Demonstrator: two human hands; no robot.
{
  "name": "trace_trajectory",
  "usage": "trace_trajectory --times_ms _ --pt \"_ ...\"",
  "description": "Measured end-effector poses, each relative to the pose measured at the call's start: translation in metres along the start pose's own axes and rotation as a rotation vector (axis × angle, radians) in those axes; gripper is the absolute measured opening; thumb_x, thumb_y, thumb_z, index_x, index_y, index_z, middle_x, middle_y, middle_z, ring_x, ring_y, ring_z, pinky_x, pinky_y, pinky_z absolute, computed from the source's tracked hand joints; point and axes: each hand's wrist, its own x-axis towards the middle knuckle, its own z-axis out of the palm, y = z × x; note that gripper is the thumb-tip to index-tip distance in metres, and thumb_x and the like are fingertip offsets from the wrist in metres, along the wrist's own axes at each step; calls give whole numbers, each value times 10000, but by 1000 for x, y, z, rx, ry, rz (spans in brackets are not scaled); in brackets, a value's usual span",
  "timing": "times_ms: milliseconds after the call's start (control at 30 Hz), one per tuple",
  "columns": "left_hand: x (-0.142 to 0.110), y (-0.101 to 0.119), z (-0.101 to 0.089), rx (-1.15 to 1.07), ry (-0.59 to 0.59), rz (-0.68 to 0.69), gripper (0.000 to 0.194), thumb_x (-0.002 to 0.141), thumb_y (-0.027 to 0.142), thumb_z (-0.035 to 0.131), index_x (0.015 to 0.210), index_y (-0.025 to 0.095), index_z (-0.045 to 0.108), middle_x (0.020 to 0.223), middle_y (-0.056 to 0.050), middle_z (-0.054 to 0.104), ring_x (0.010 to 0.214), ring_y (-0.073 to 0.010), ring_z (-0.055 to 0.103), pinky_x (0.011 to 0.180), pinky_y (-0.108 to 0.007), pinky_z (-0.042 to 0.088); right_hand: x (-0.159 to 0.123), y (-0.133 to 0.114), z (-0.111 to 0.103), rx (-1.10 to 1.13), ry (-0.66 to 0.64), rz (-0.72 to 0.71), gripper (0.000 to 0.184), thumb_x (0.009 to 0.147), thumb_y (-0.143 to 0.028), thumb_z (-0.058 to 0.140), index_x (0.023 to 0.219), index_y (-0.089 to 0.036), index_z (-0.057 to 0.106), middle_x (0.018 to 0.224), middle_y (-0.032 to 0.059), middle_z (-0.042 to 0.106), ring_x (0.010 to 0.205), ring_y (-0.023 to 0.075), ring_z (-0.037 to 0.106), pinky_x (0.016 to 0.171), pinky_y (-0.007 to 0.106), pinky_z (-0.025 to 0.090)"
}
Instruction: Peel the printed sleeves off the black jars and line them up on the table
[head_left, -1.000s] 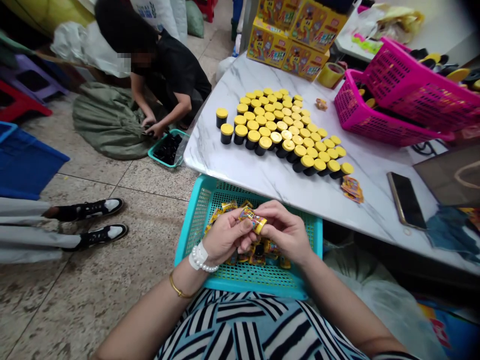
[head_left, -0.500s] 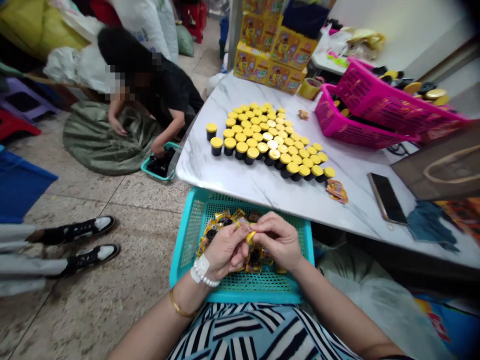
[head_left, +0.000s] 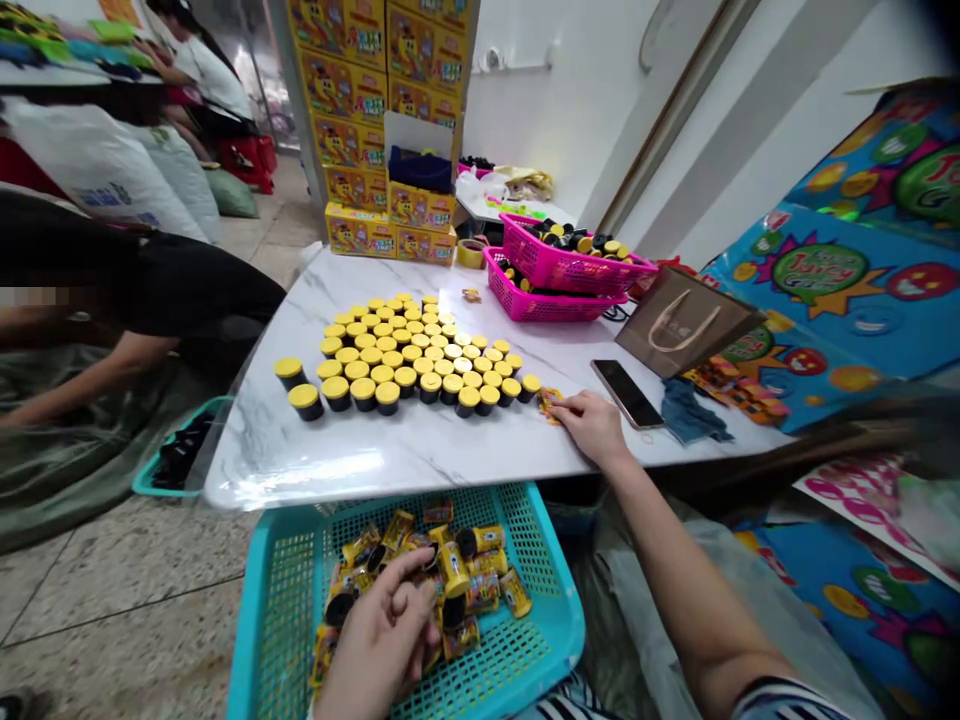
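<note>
My right hand point(head_left: 594, 426) reaches onto the white table, its fingers pinched on small orange printed labels point(head_left: 549, 400) by the right end of the rows of jars. Those black jars with yellow lids point(head_left: 405, 378) stand upright, packed close together. My left hand point(head_left: 386, 632) hovers over the turquoise basket point(head_left: 551, 590), index finger stretched, the other fingers loosely curled, and nothing visible in it. Close to that index finger lies a yellow-wrapped jar point(head_left: 452, 572). Several more such jars with black ends lie jumbled in the basket, partly hidden by the hand.
Two stacked pink baskets point(head_left: 559, 300) hold more jars. A phone point(head_left: 627, 393), a blue cloth point(head_left: 694, 410) and a brown paper bag point(head_left: 679, 325) are at the right. Yellow cartons point(head_left: 360, 235) rise at the back. A co-worker point(head_left: 150, 310) crouches left beside a small teal basket point(head_left: 176, 455).
My hands have parted from a pinch on a small yellow item. The right has gone to the labels on the table; the left stays over the basket. The view has swung right.
</note>
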Motion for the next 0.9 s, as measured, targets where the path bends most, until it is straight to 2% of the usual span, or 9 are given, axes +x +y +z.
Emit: trace_trajectory --times_ms 167,300,367,467,533,600,733,833,900 --pt "1 7 7 -40 30 43 541 775 578 680 1117 161 631 546 27 598 370 -68 421 367 -165 284 -13 -5 1 28 107 -32 182 804 -273 645 663 -189 726 607 23 611 629 182 561 626 308 426" --pt "-2 21 14 -64 65 111 425 810 484 678 1084 162 634 599 30 585 444 -78 468 413 -174 365 -46 -46 -7 85 181 -91 210 856 -267 609 672 -202 685 602 15 578 639 181 532 675 325 440" --pt "-1 32 20 -56 74 196 404 773 408 728 1077 159 634 706 4 619 555 -95 544 491 -189 447 -67 -80 -7 162 116 -232 195 865 -224 614 679 -203 668 597 5 561 625 171 511 664 319 432" --pt "8 42 28 -60 148 315 592 669 287 805 1204 185 571 1009 -58 657 679 -104 600 576 -214 510 -96 -134 -1 220 -55 -427 181 871 -178 610 699 -195 665 628 22 581 668 183 508 660 325 418" --pt "15 41 25 -60 199 373 515 680 267 794 1147 175 598 1027 -71 671 754 -122 628 616 -215 521 -110 -160 4 238 -129 -509 188 875 -173 603 696 -189 662 643 39 590 685 196 503 652 335 408" --pt "18 36 16 -101 220 368 339 761 295 730 1052 155 628 907 -59 696 699 -120 626 584 -210 509 -119 -173 8 269 -188 -539 199 883 -185 603 690 -188 653 647 45 593 688 200 502 648 339 407" --pt "14 25 -6 -134 238 249 216 809 327 681 907 137 652 582 16 620 476 -100 536 467 -204 448 -122 -175 11 468 -378 -434 126 888 -268 646 790 -191 653 715 32 624 696 176 545 659 316 441" --pt "10 24 -16 -40 245 254 176 780 324 708 790 152 670 526 28 593 447 -102 520 454 -205 426 -114 -171 11 614 -499 -189 174 870 -328 668 970 -186 653 791 23 635 689 153 565 628 280 460" --pt "9 26 -17 42 229 293 162 777 320 708 748 162 687 548 24 607 454 -102 515 452 -205 408 -111 -171 13 653 -618 -103 173 888 -333 638 978 -186 650 787 15 640 663 140 561 592 256 443"
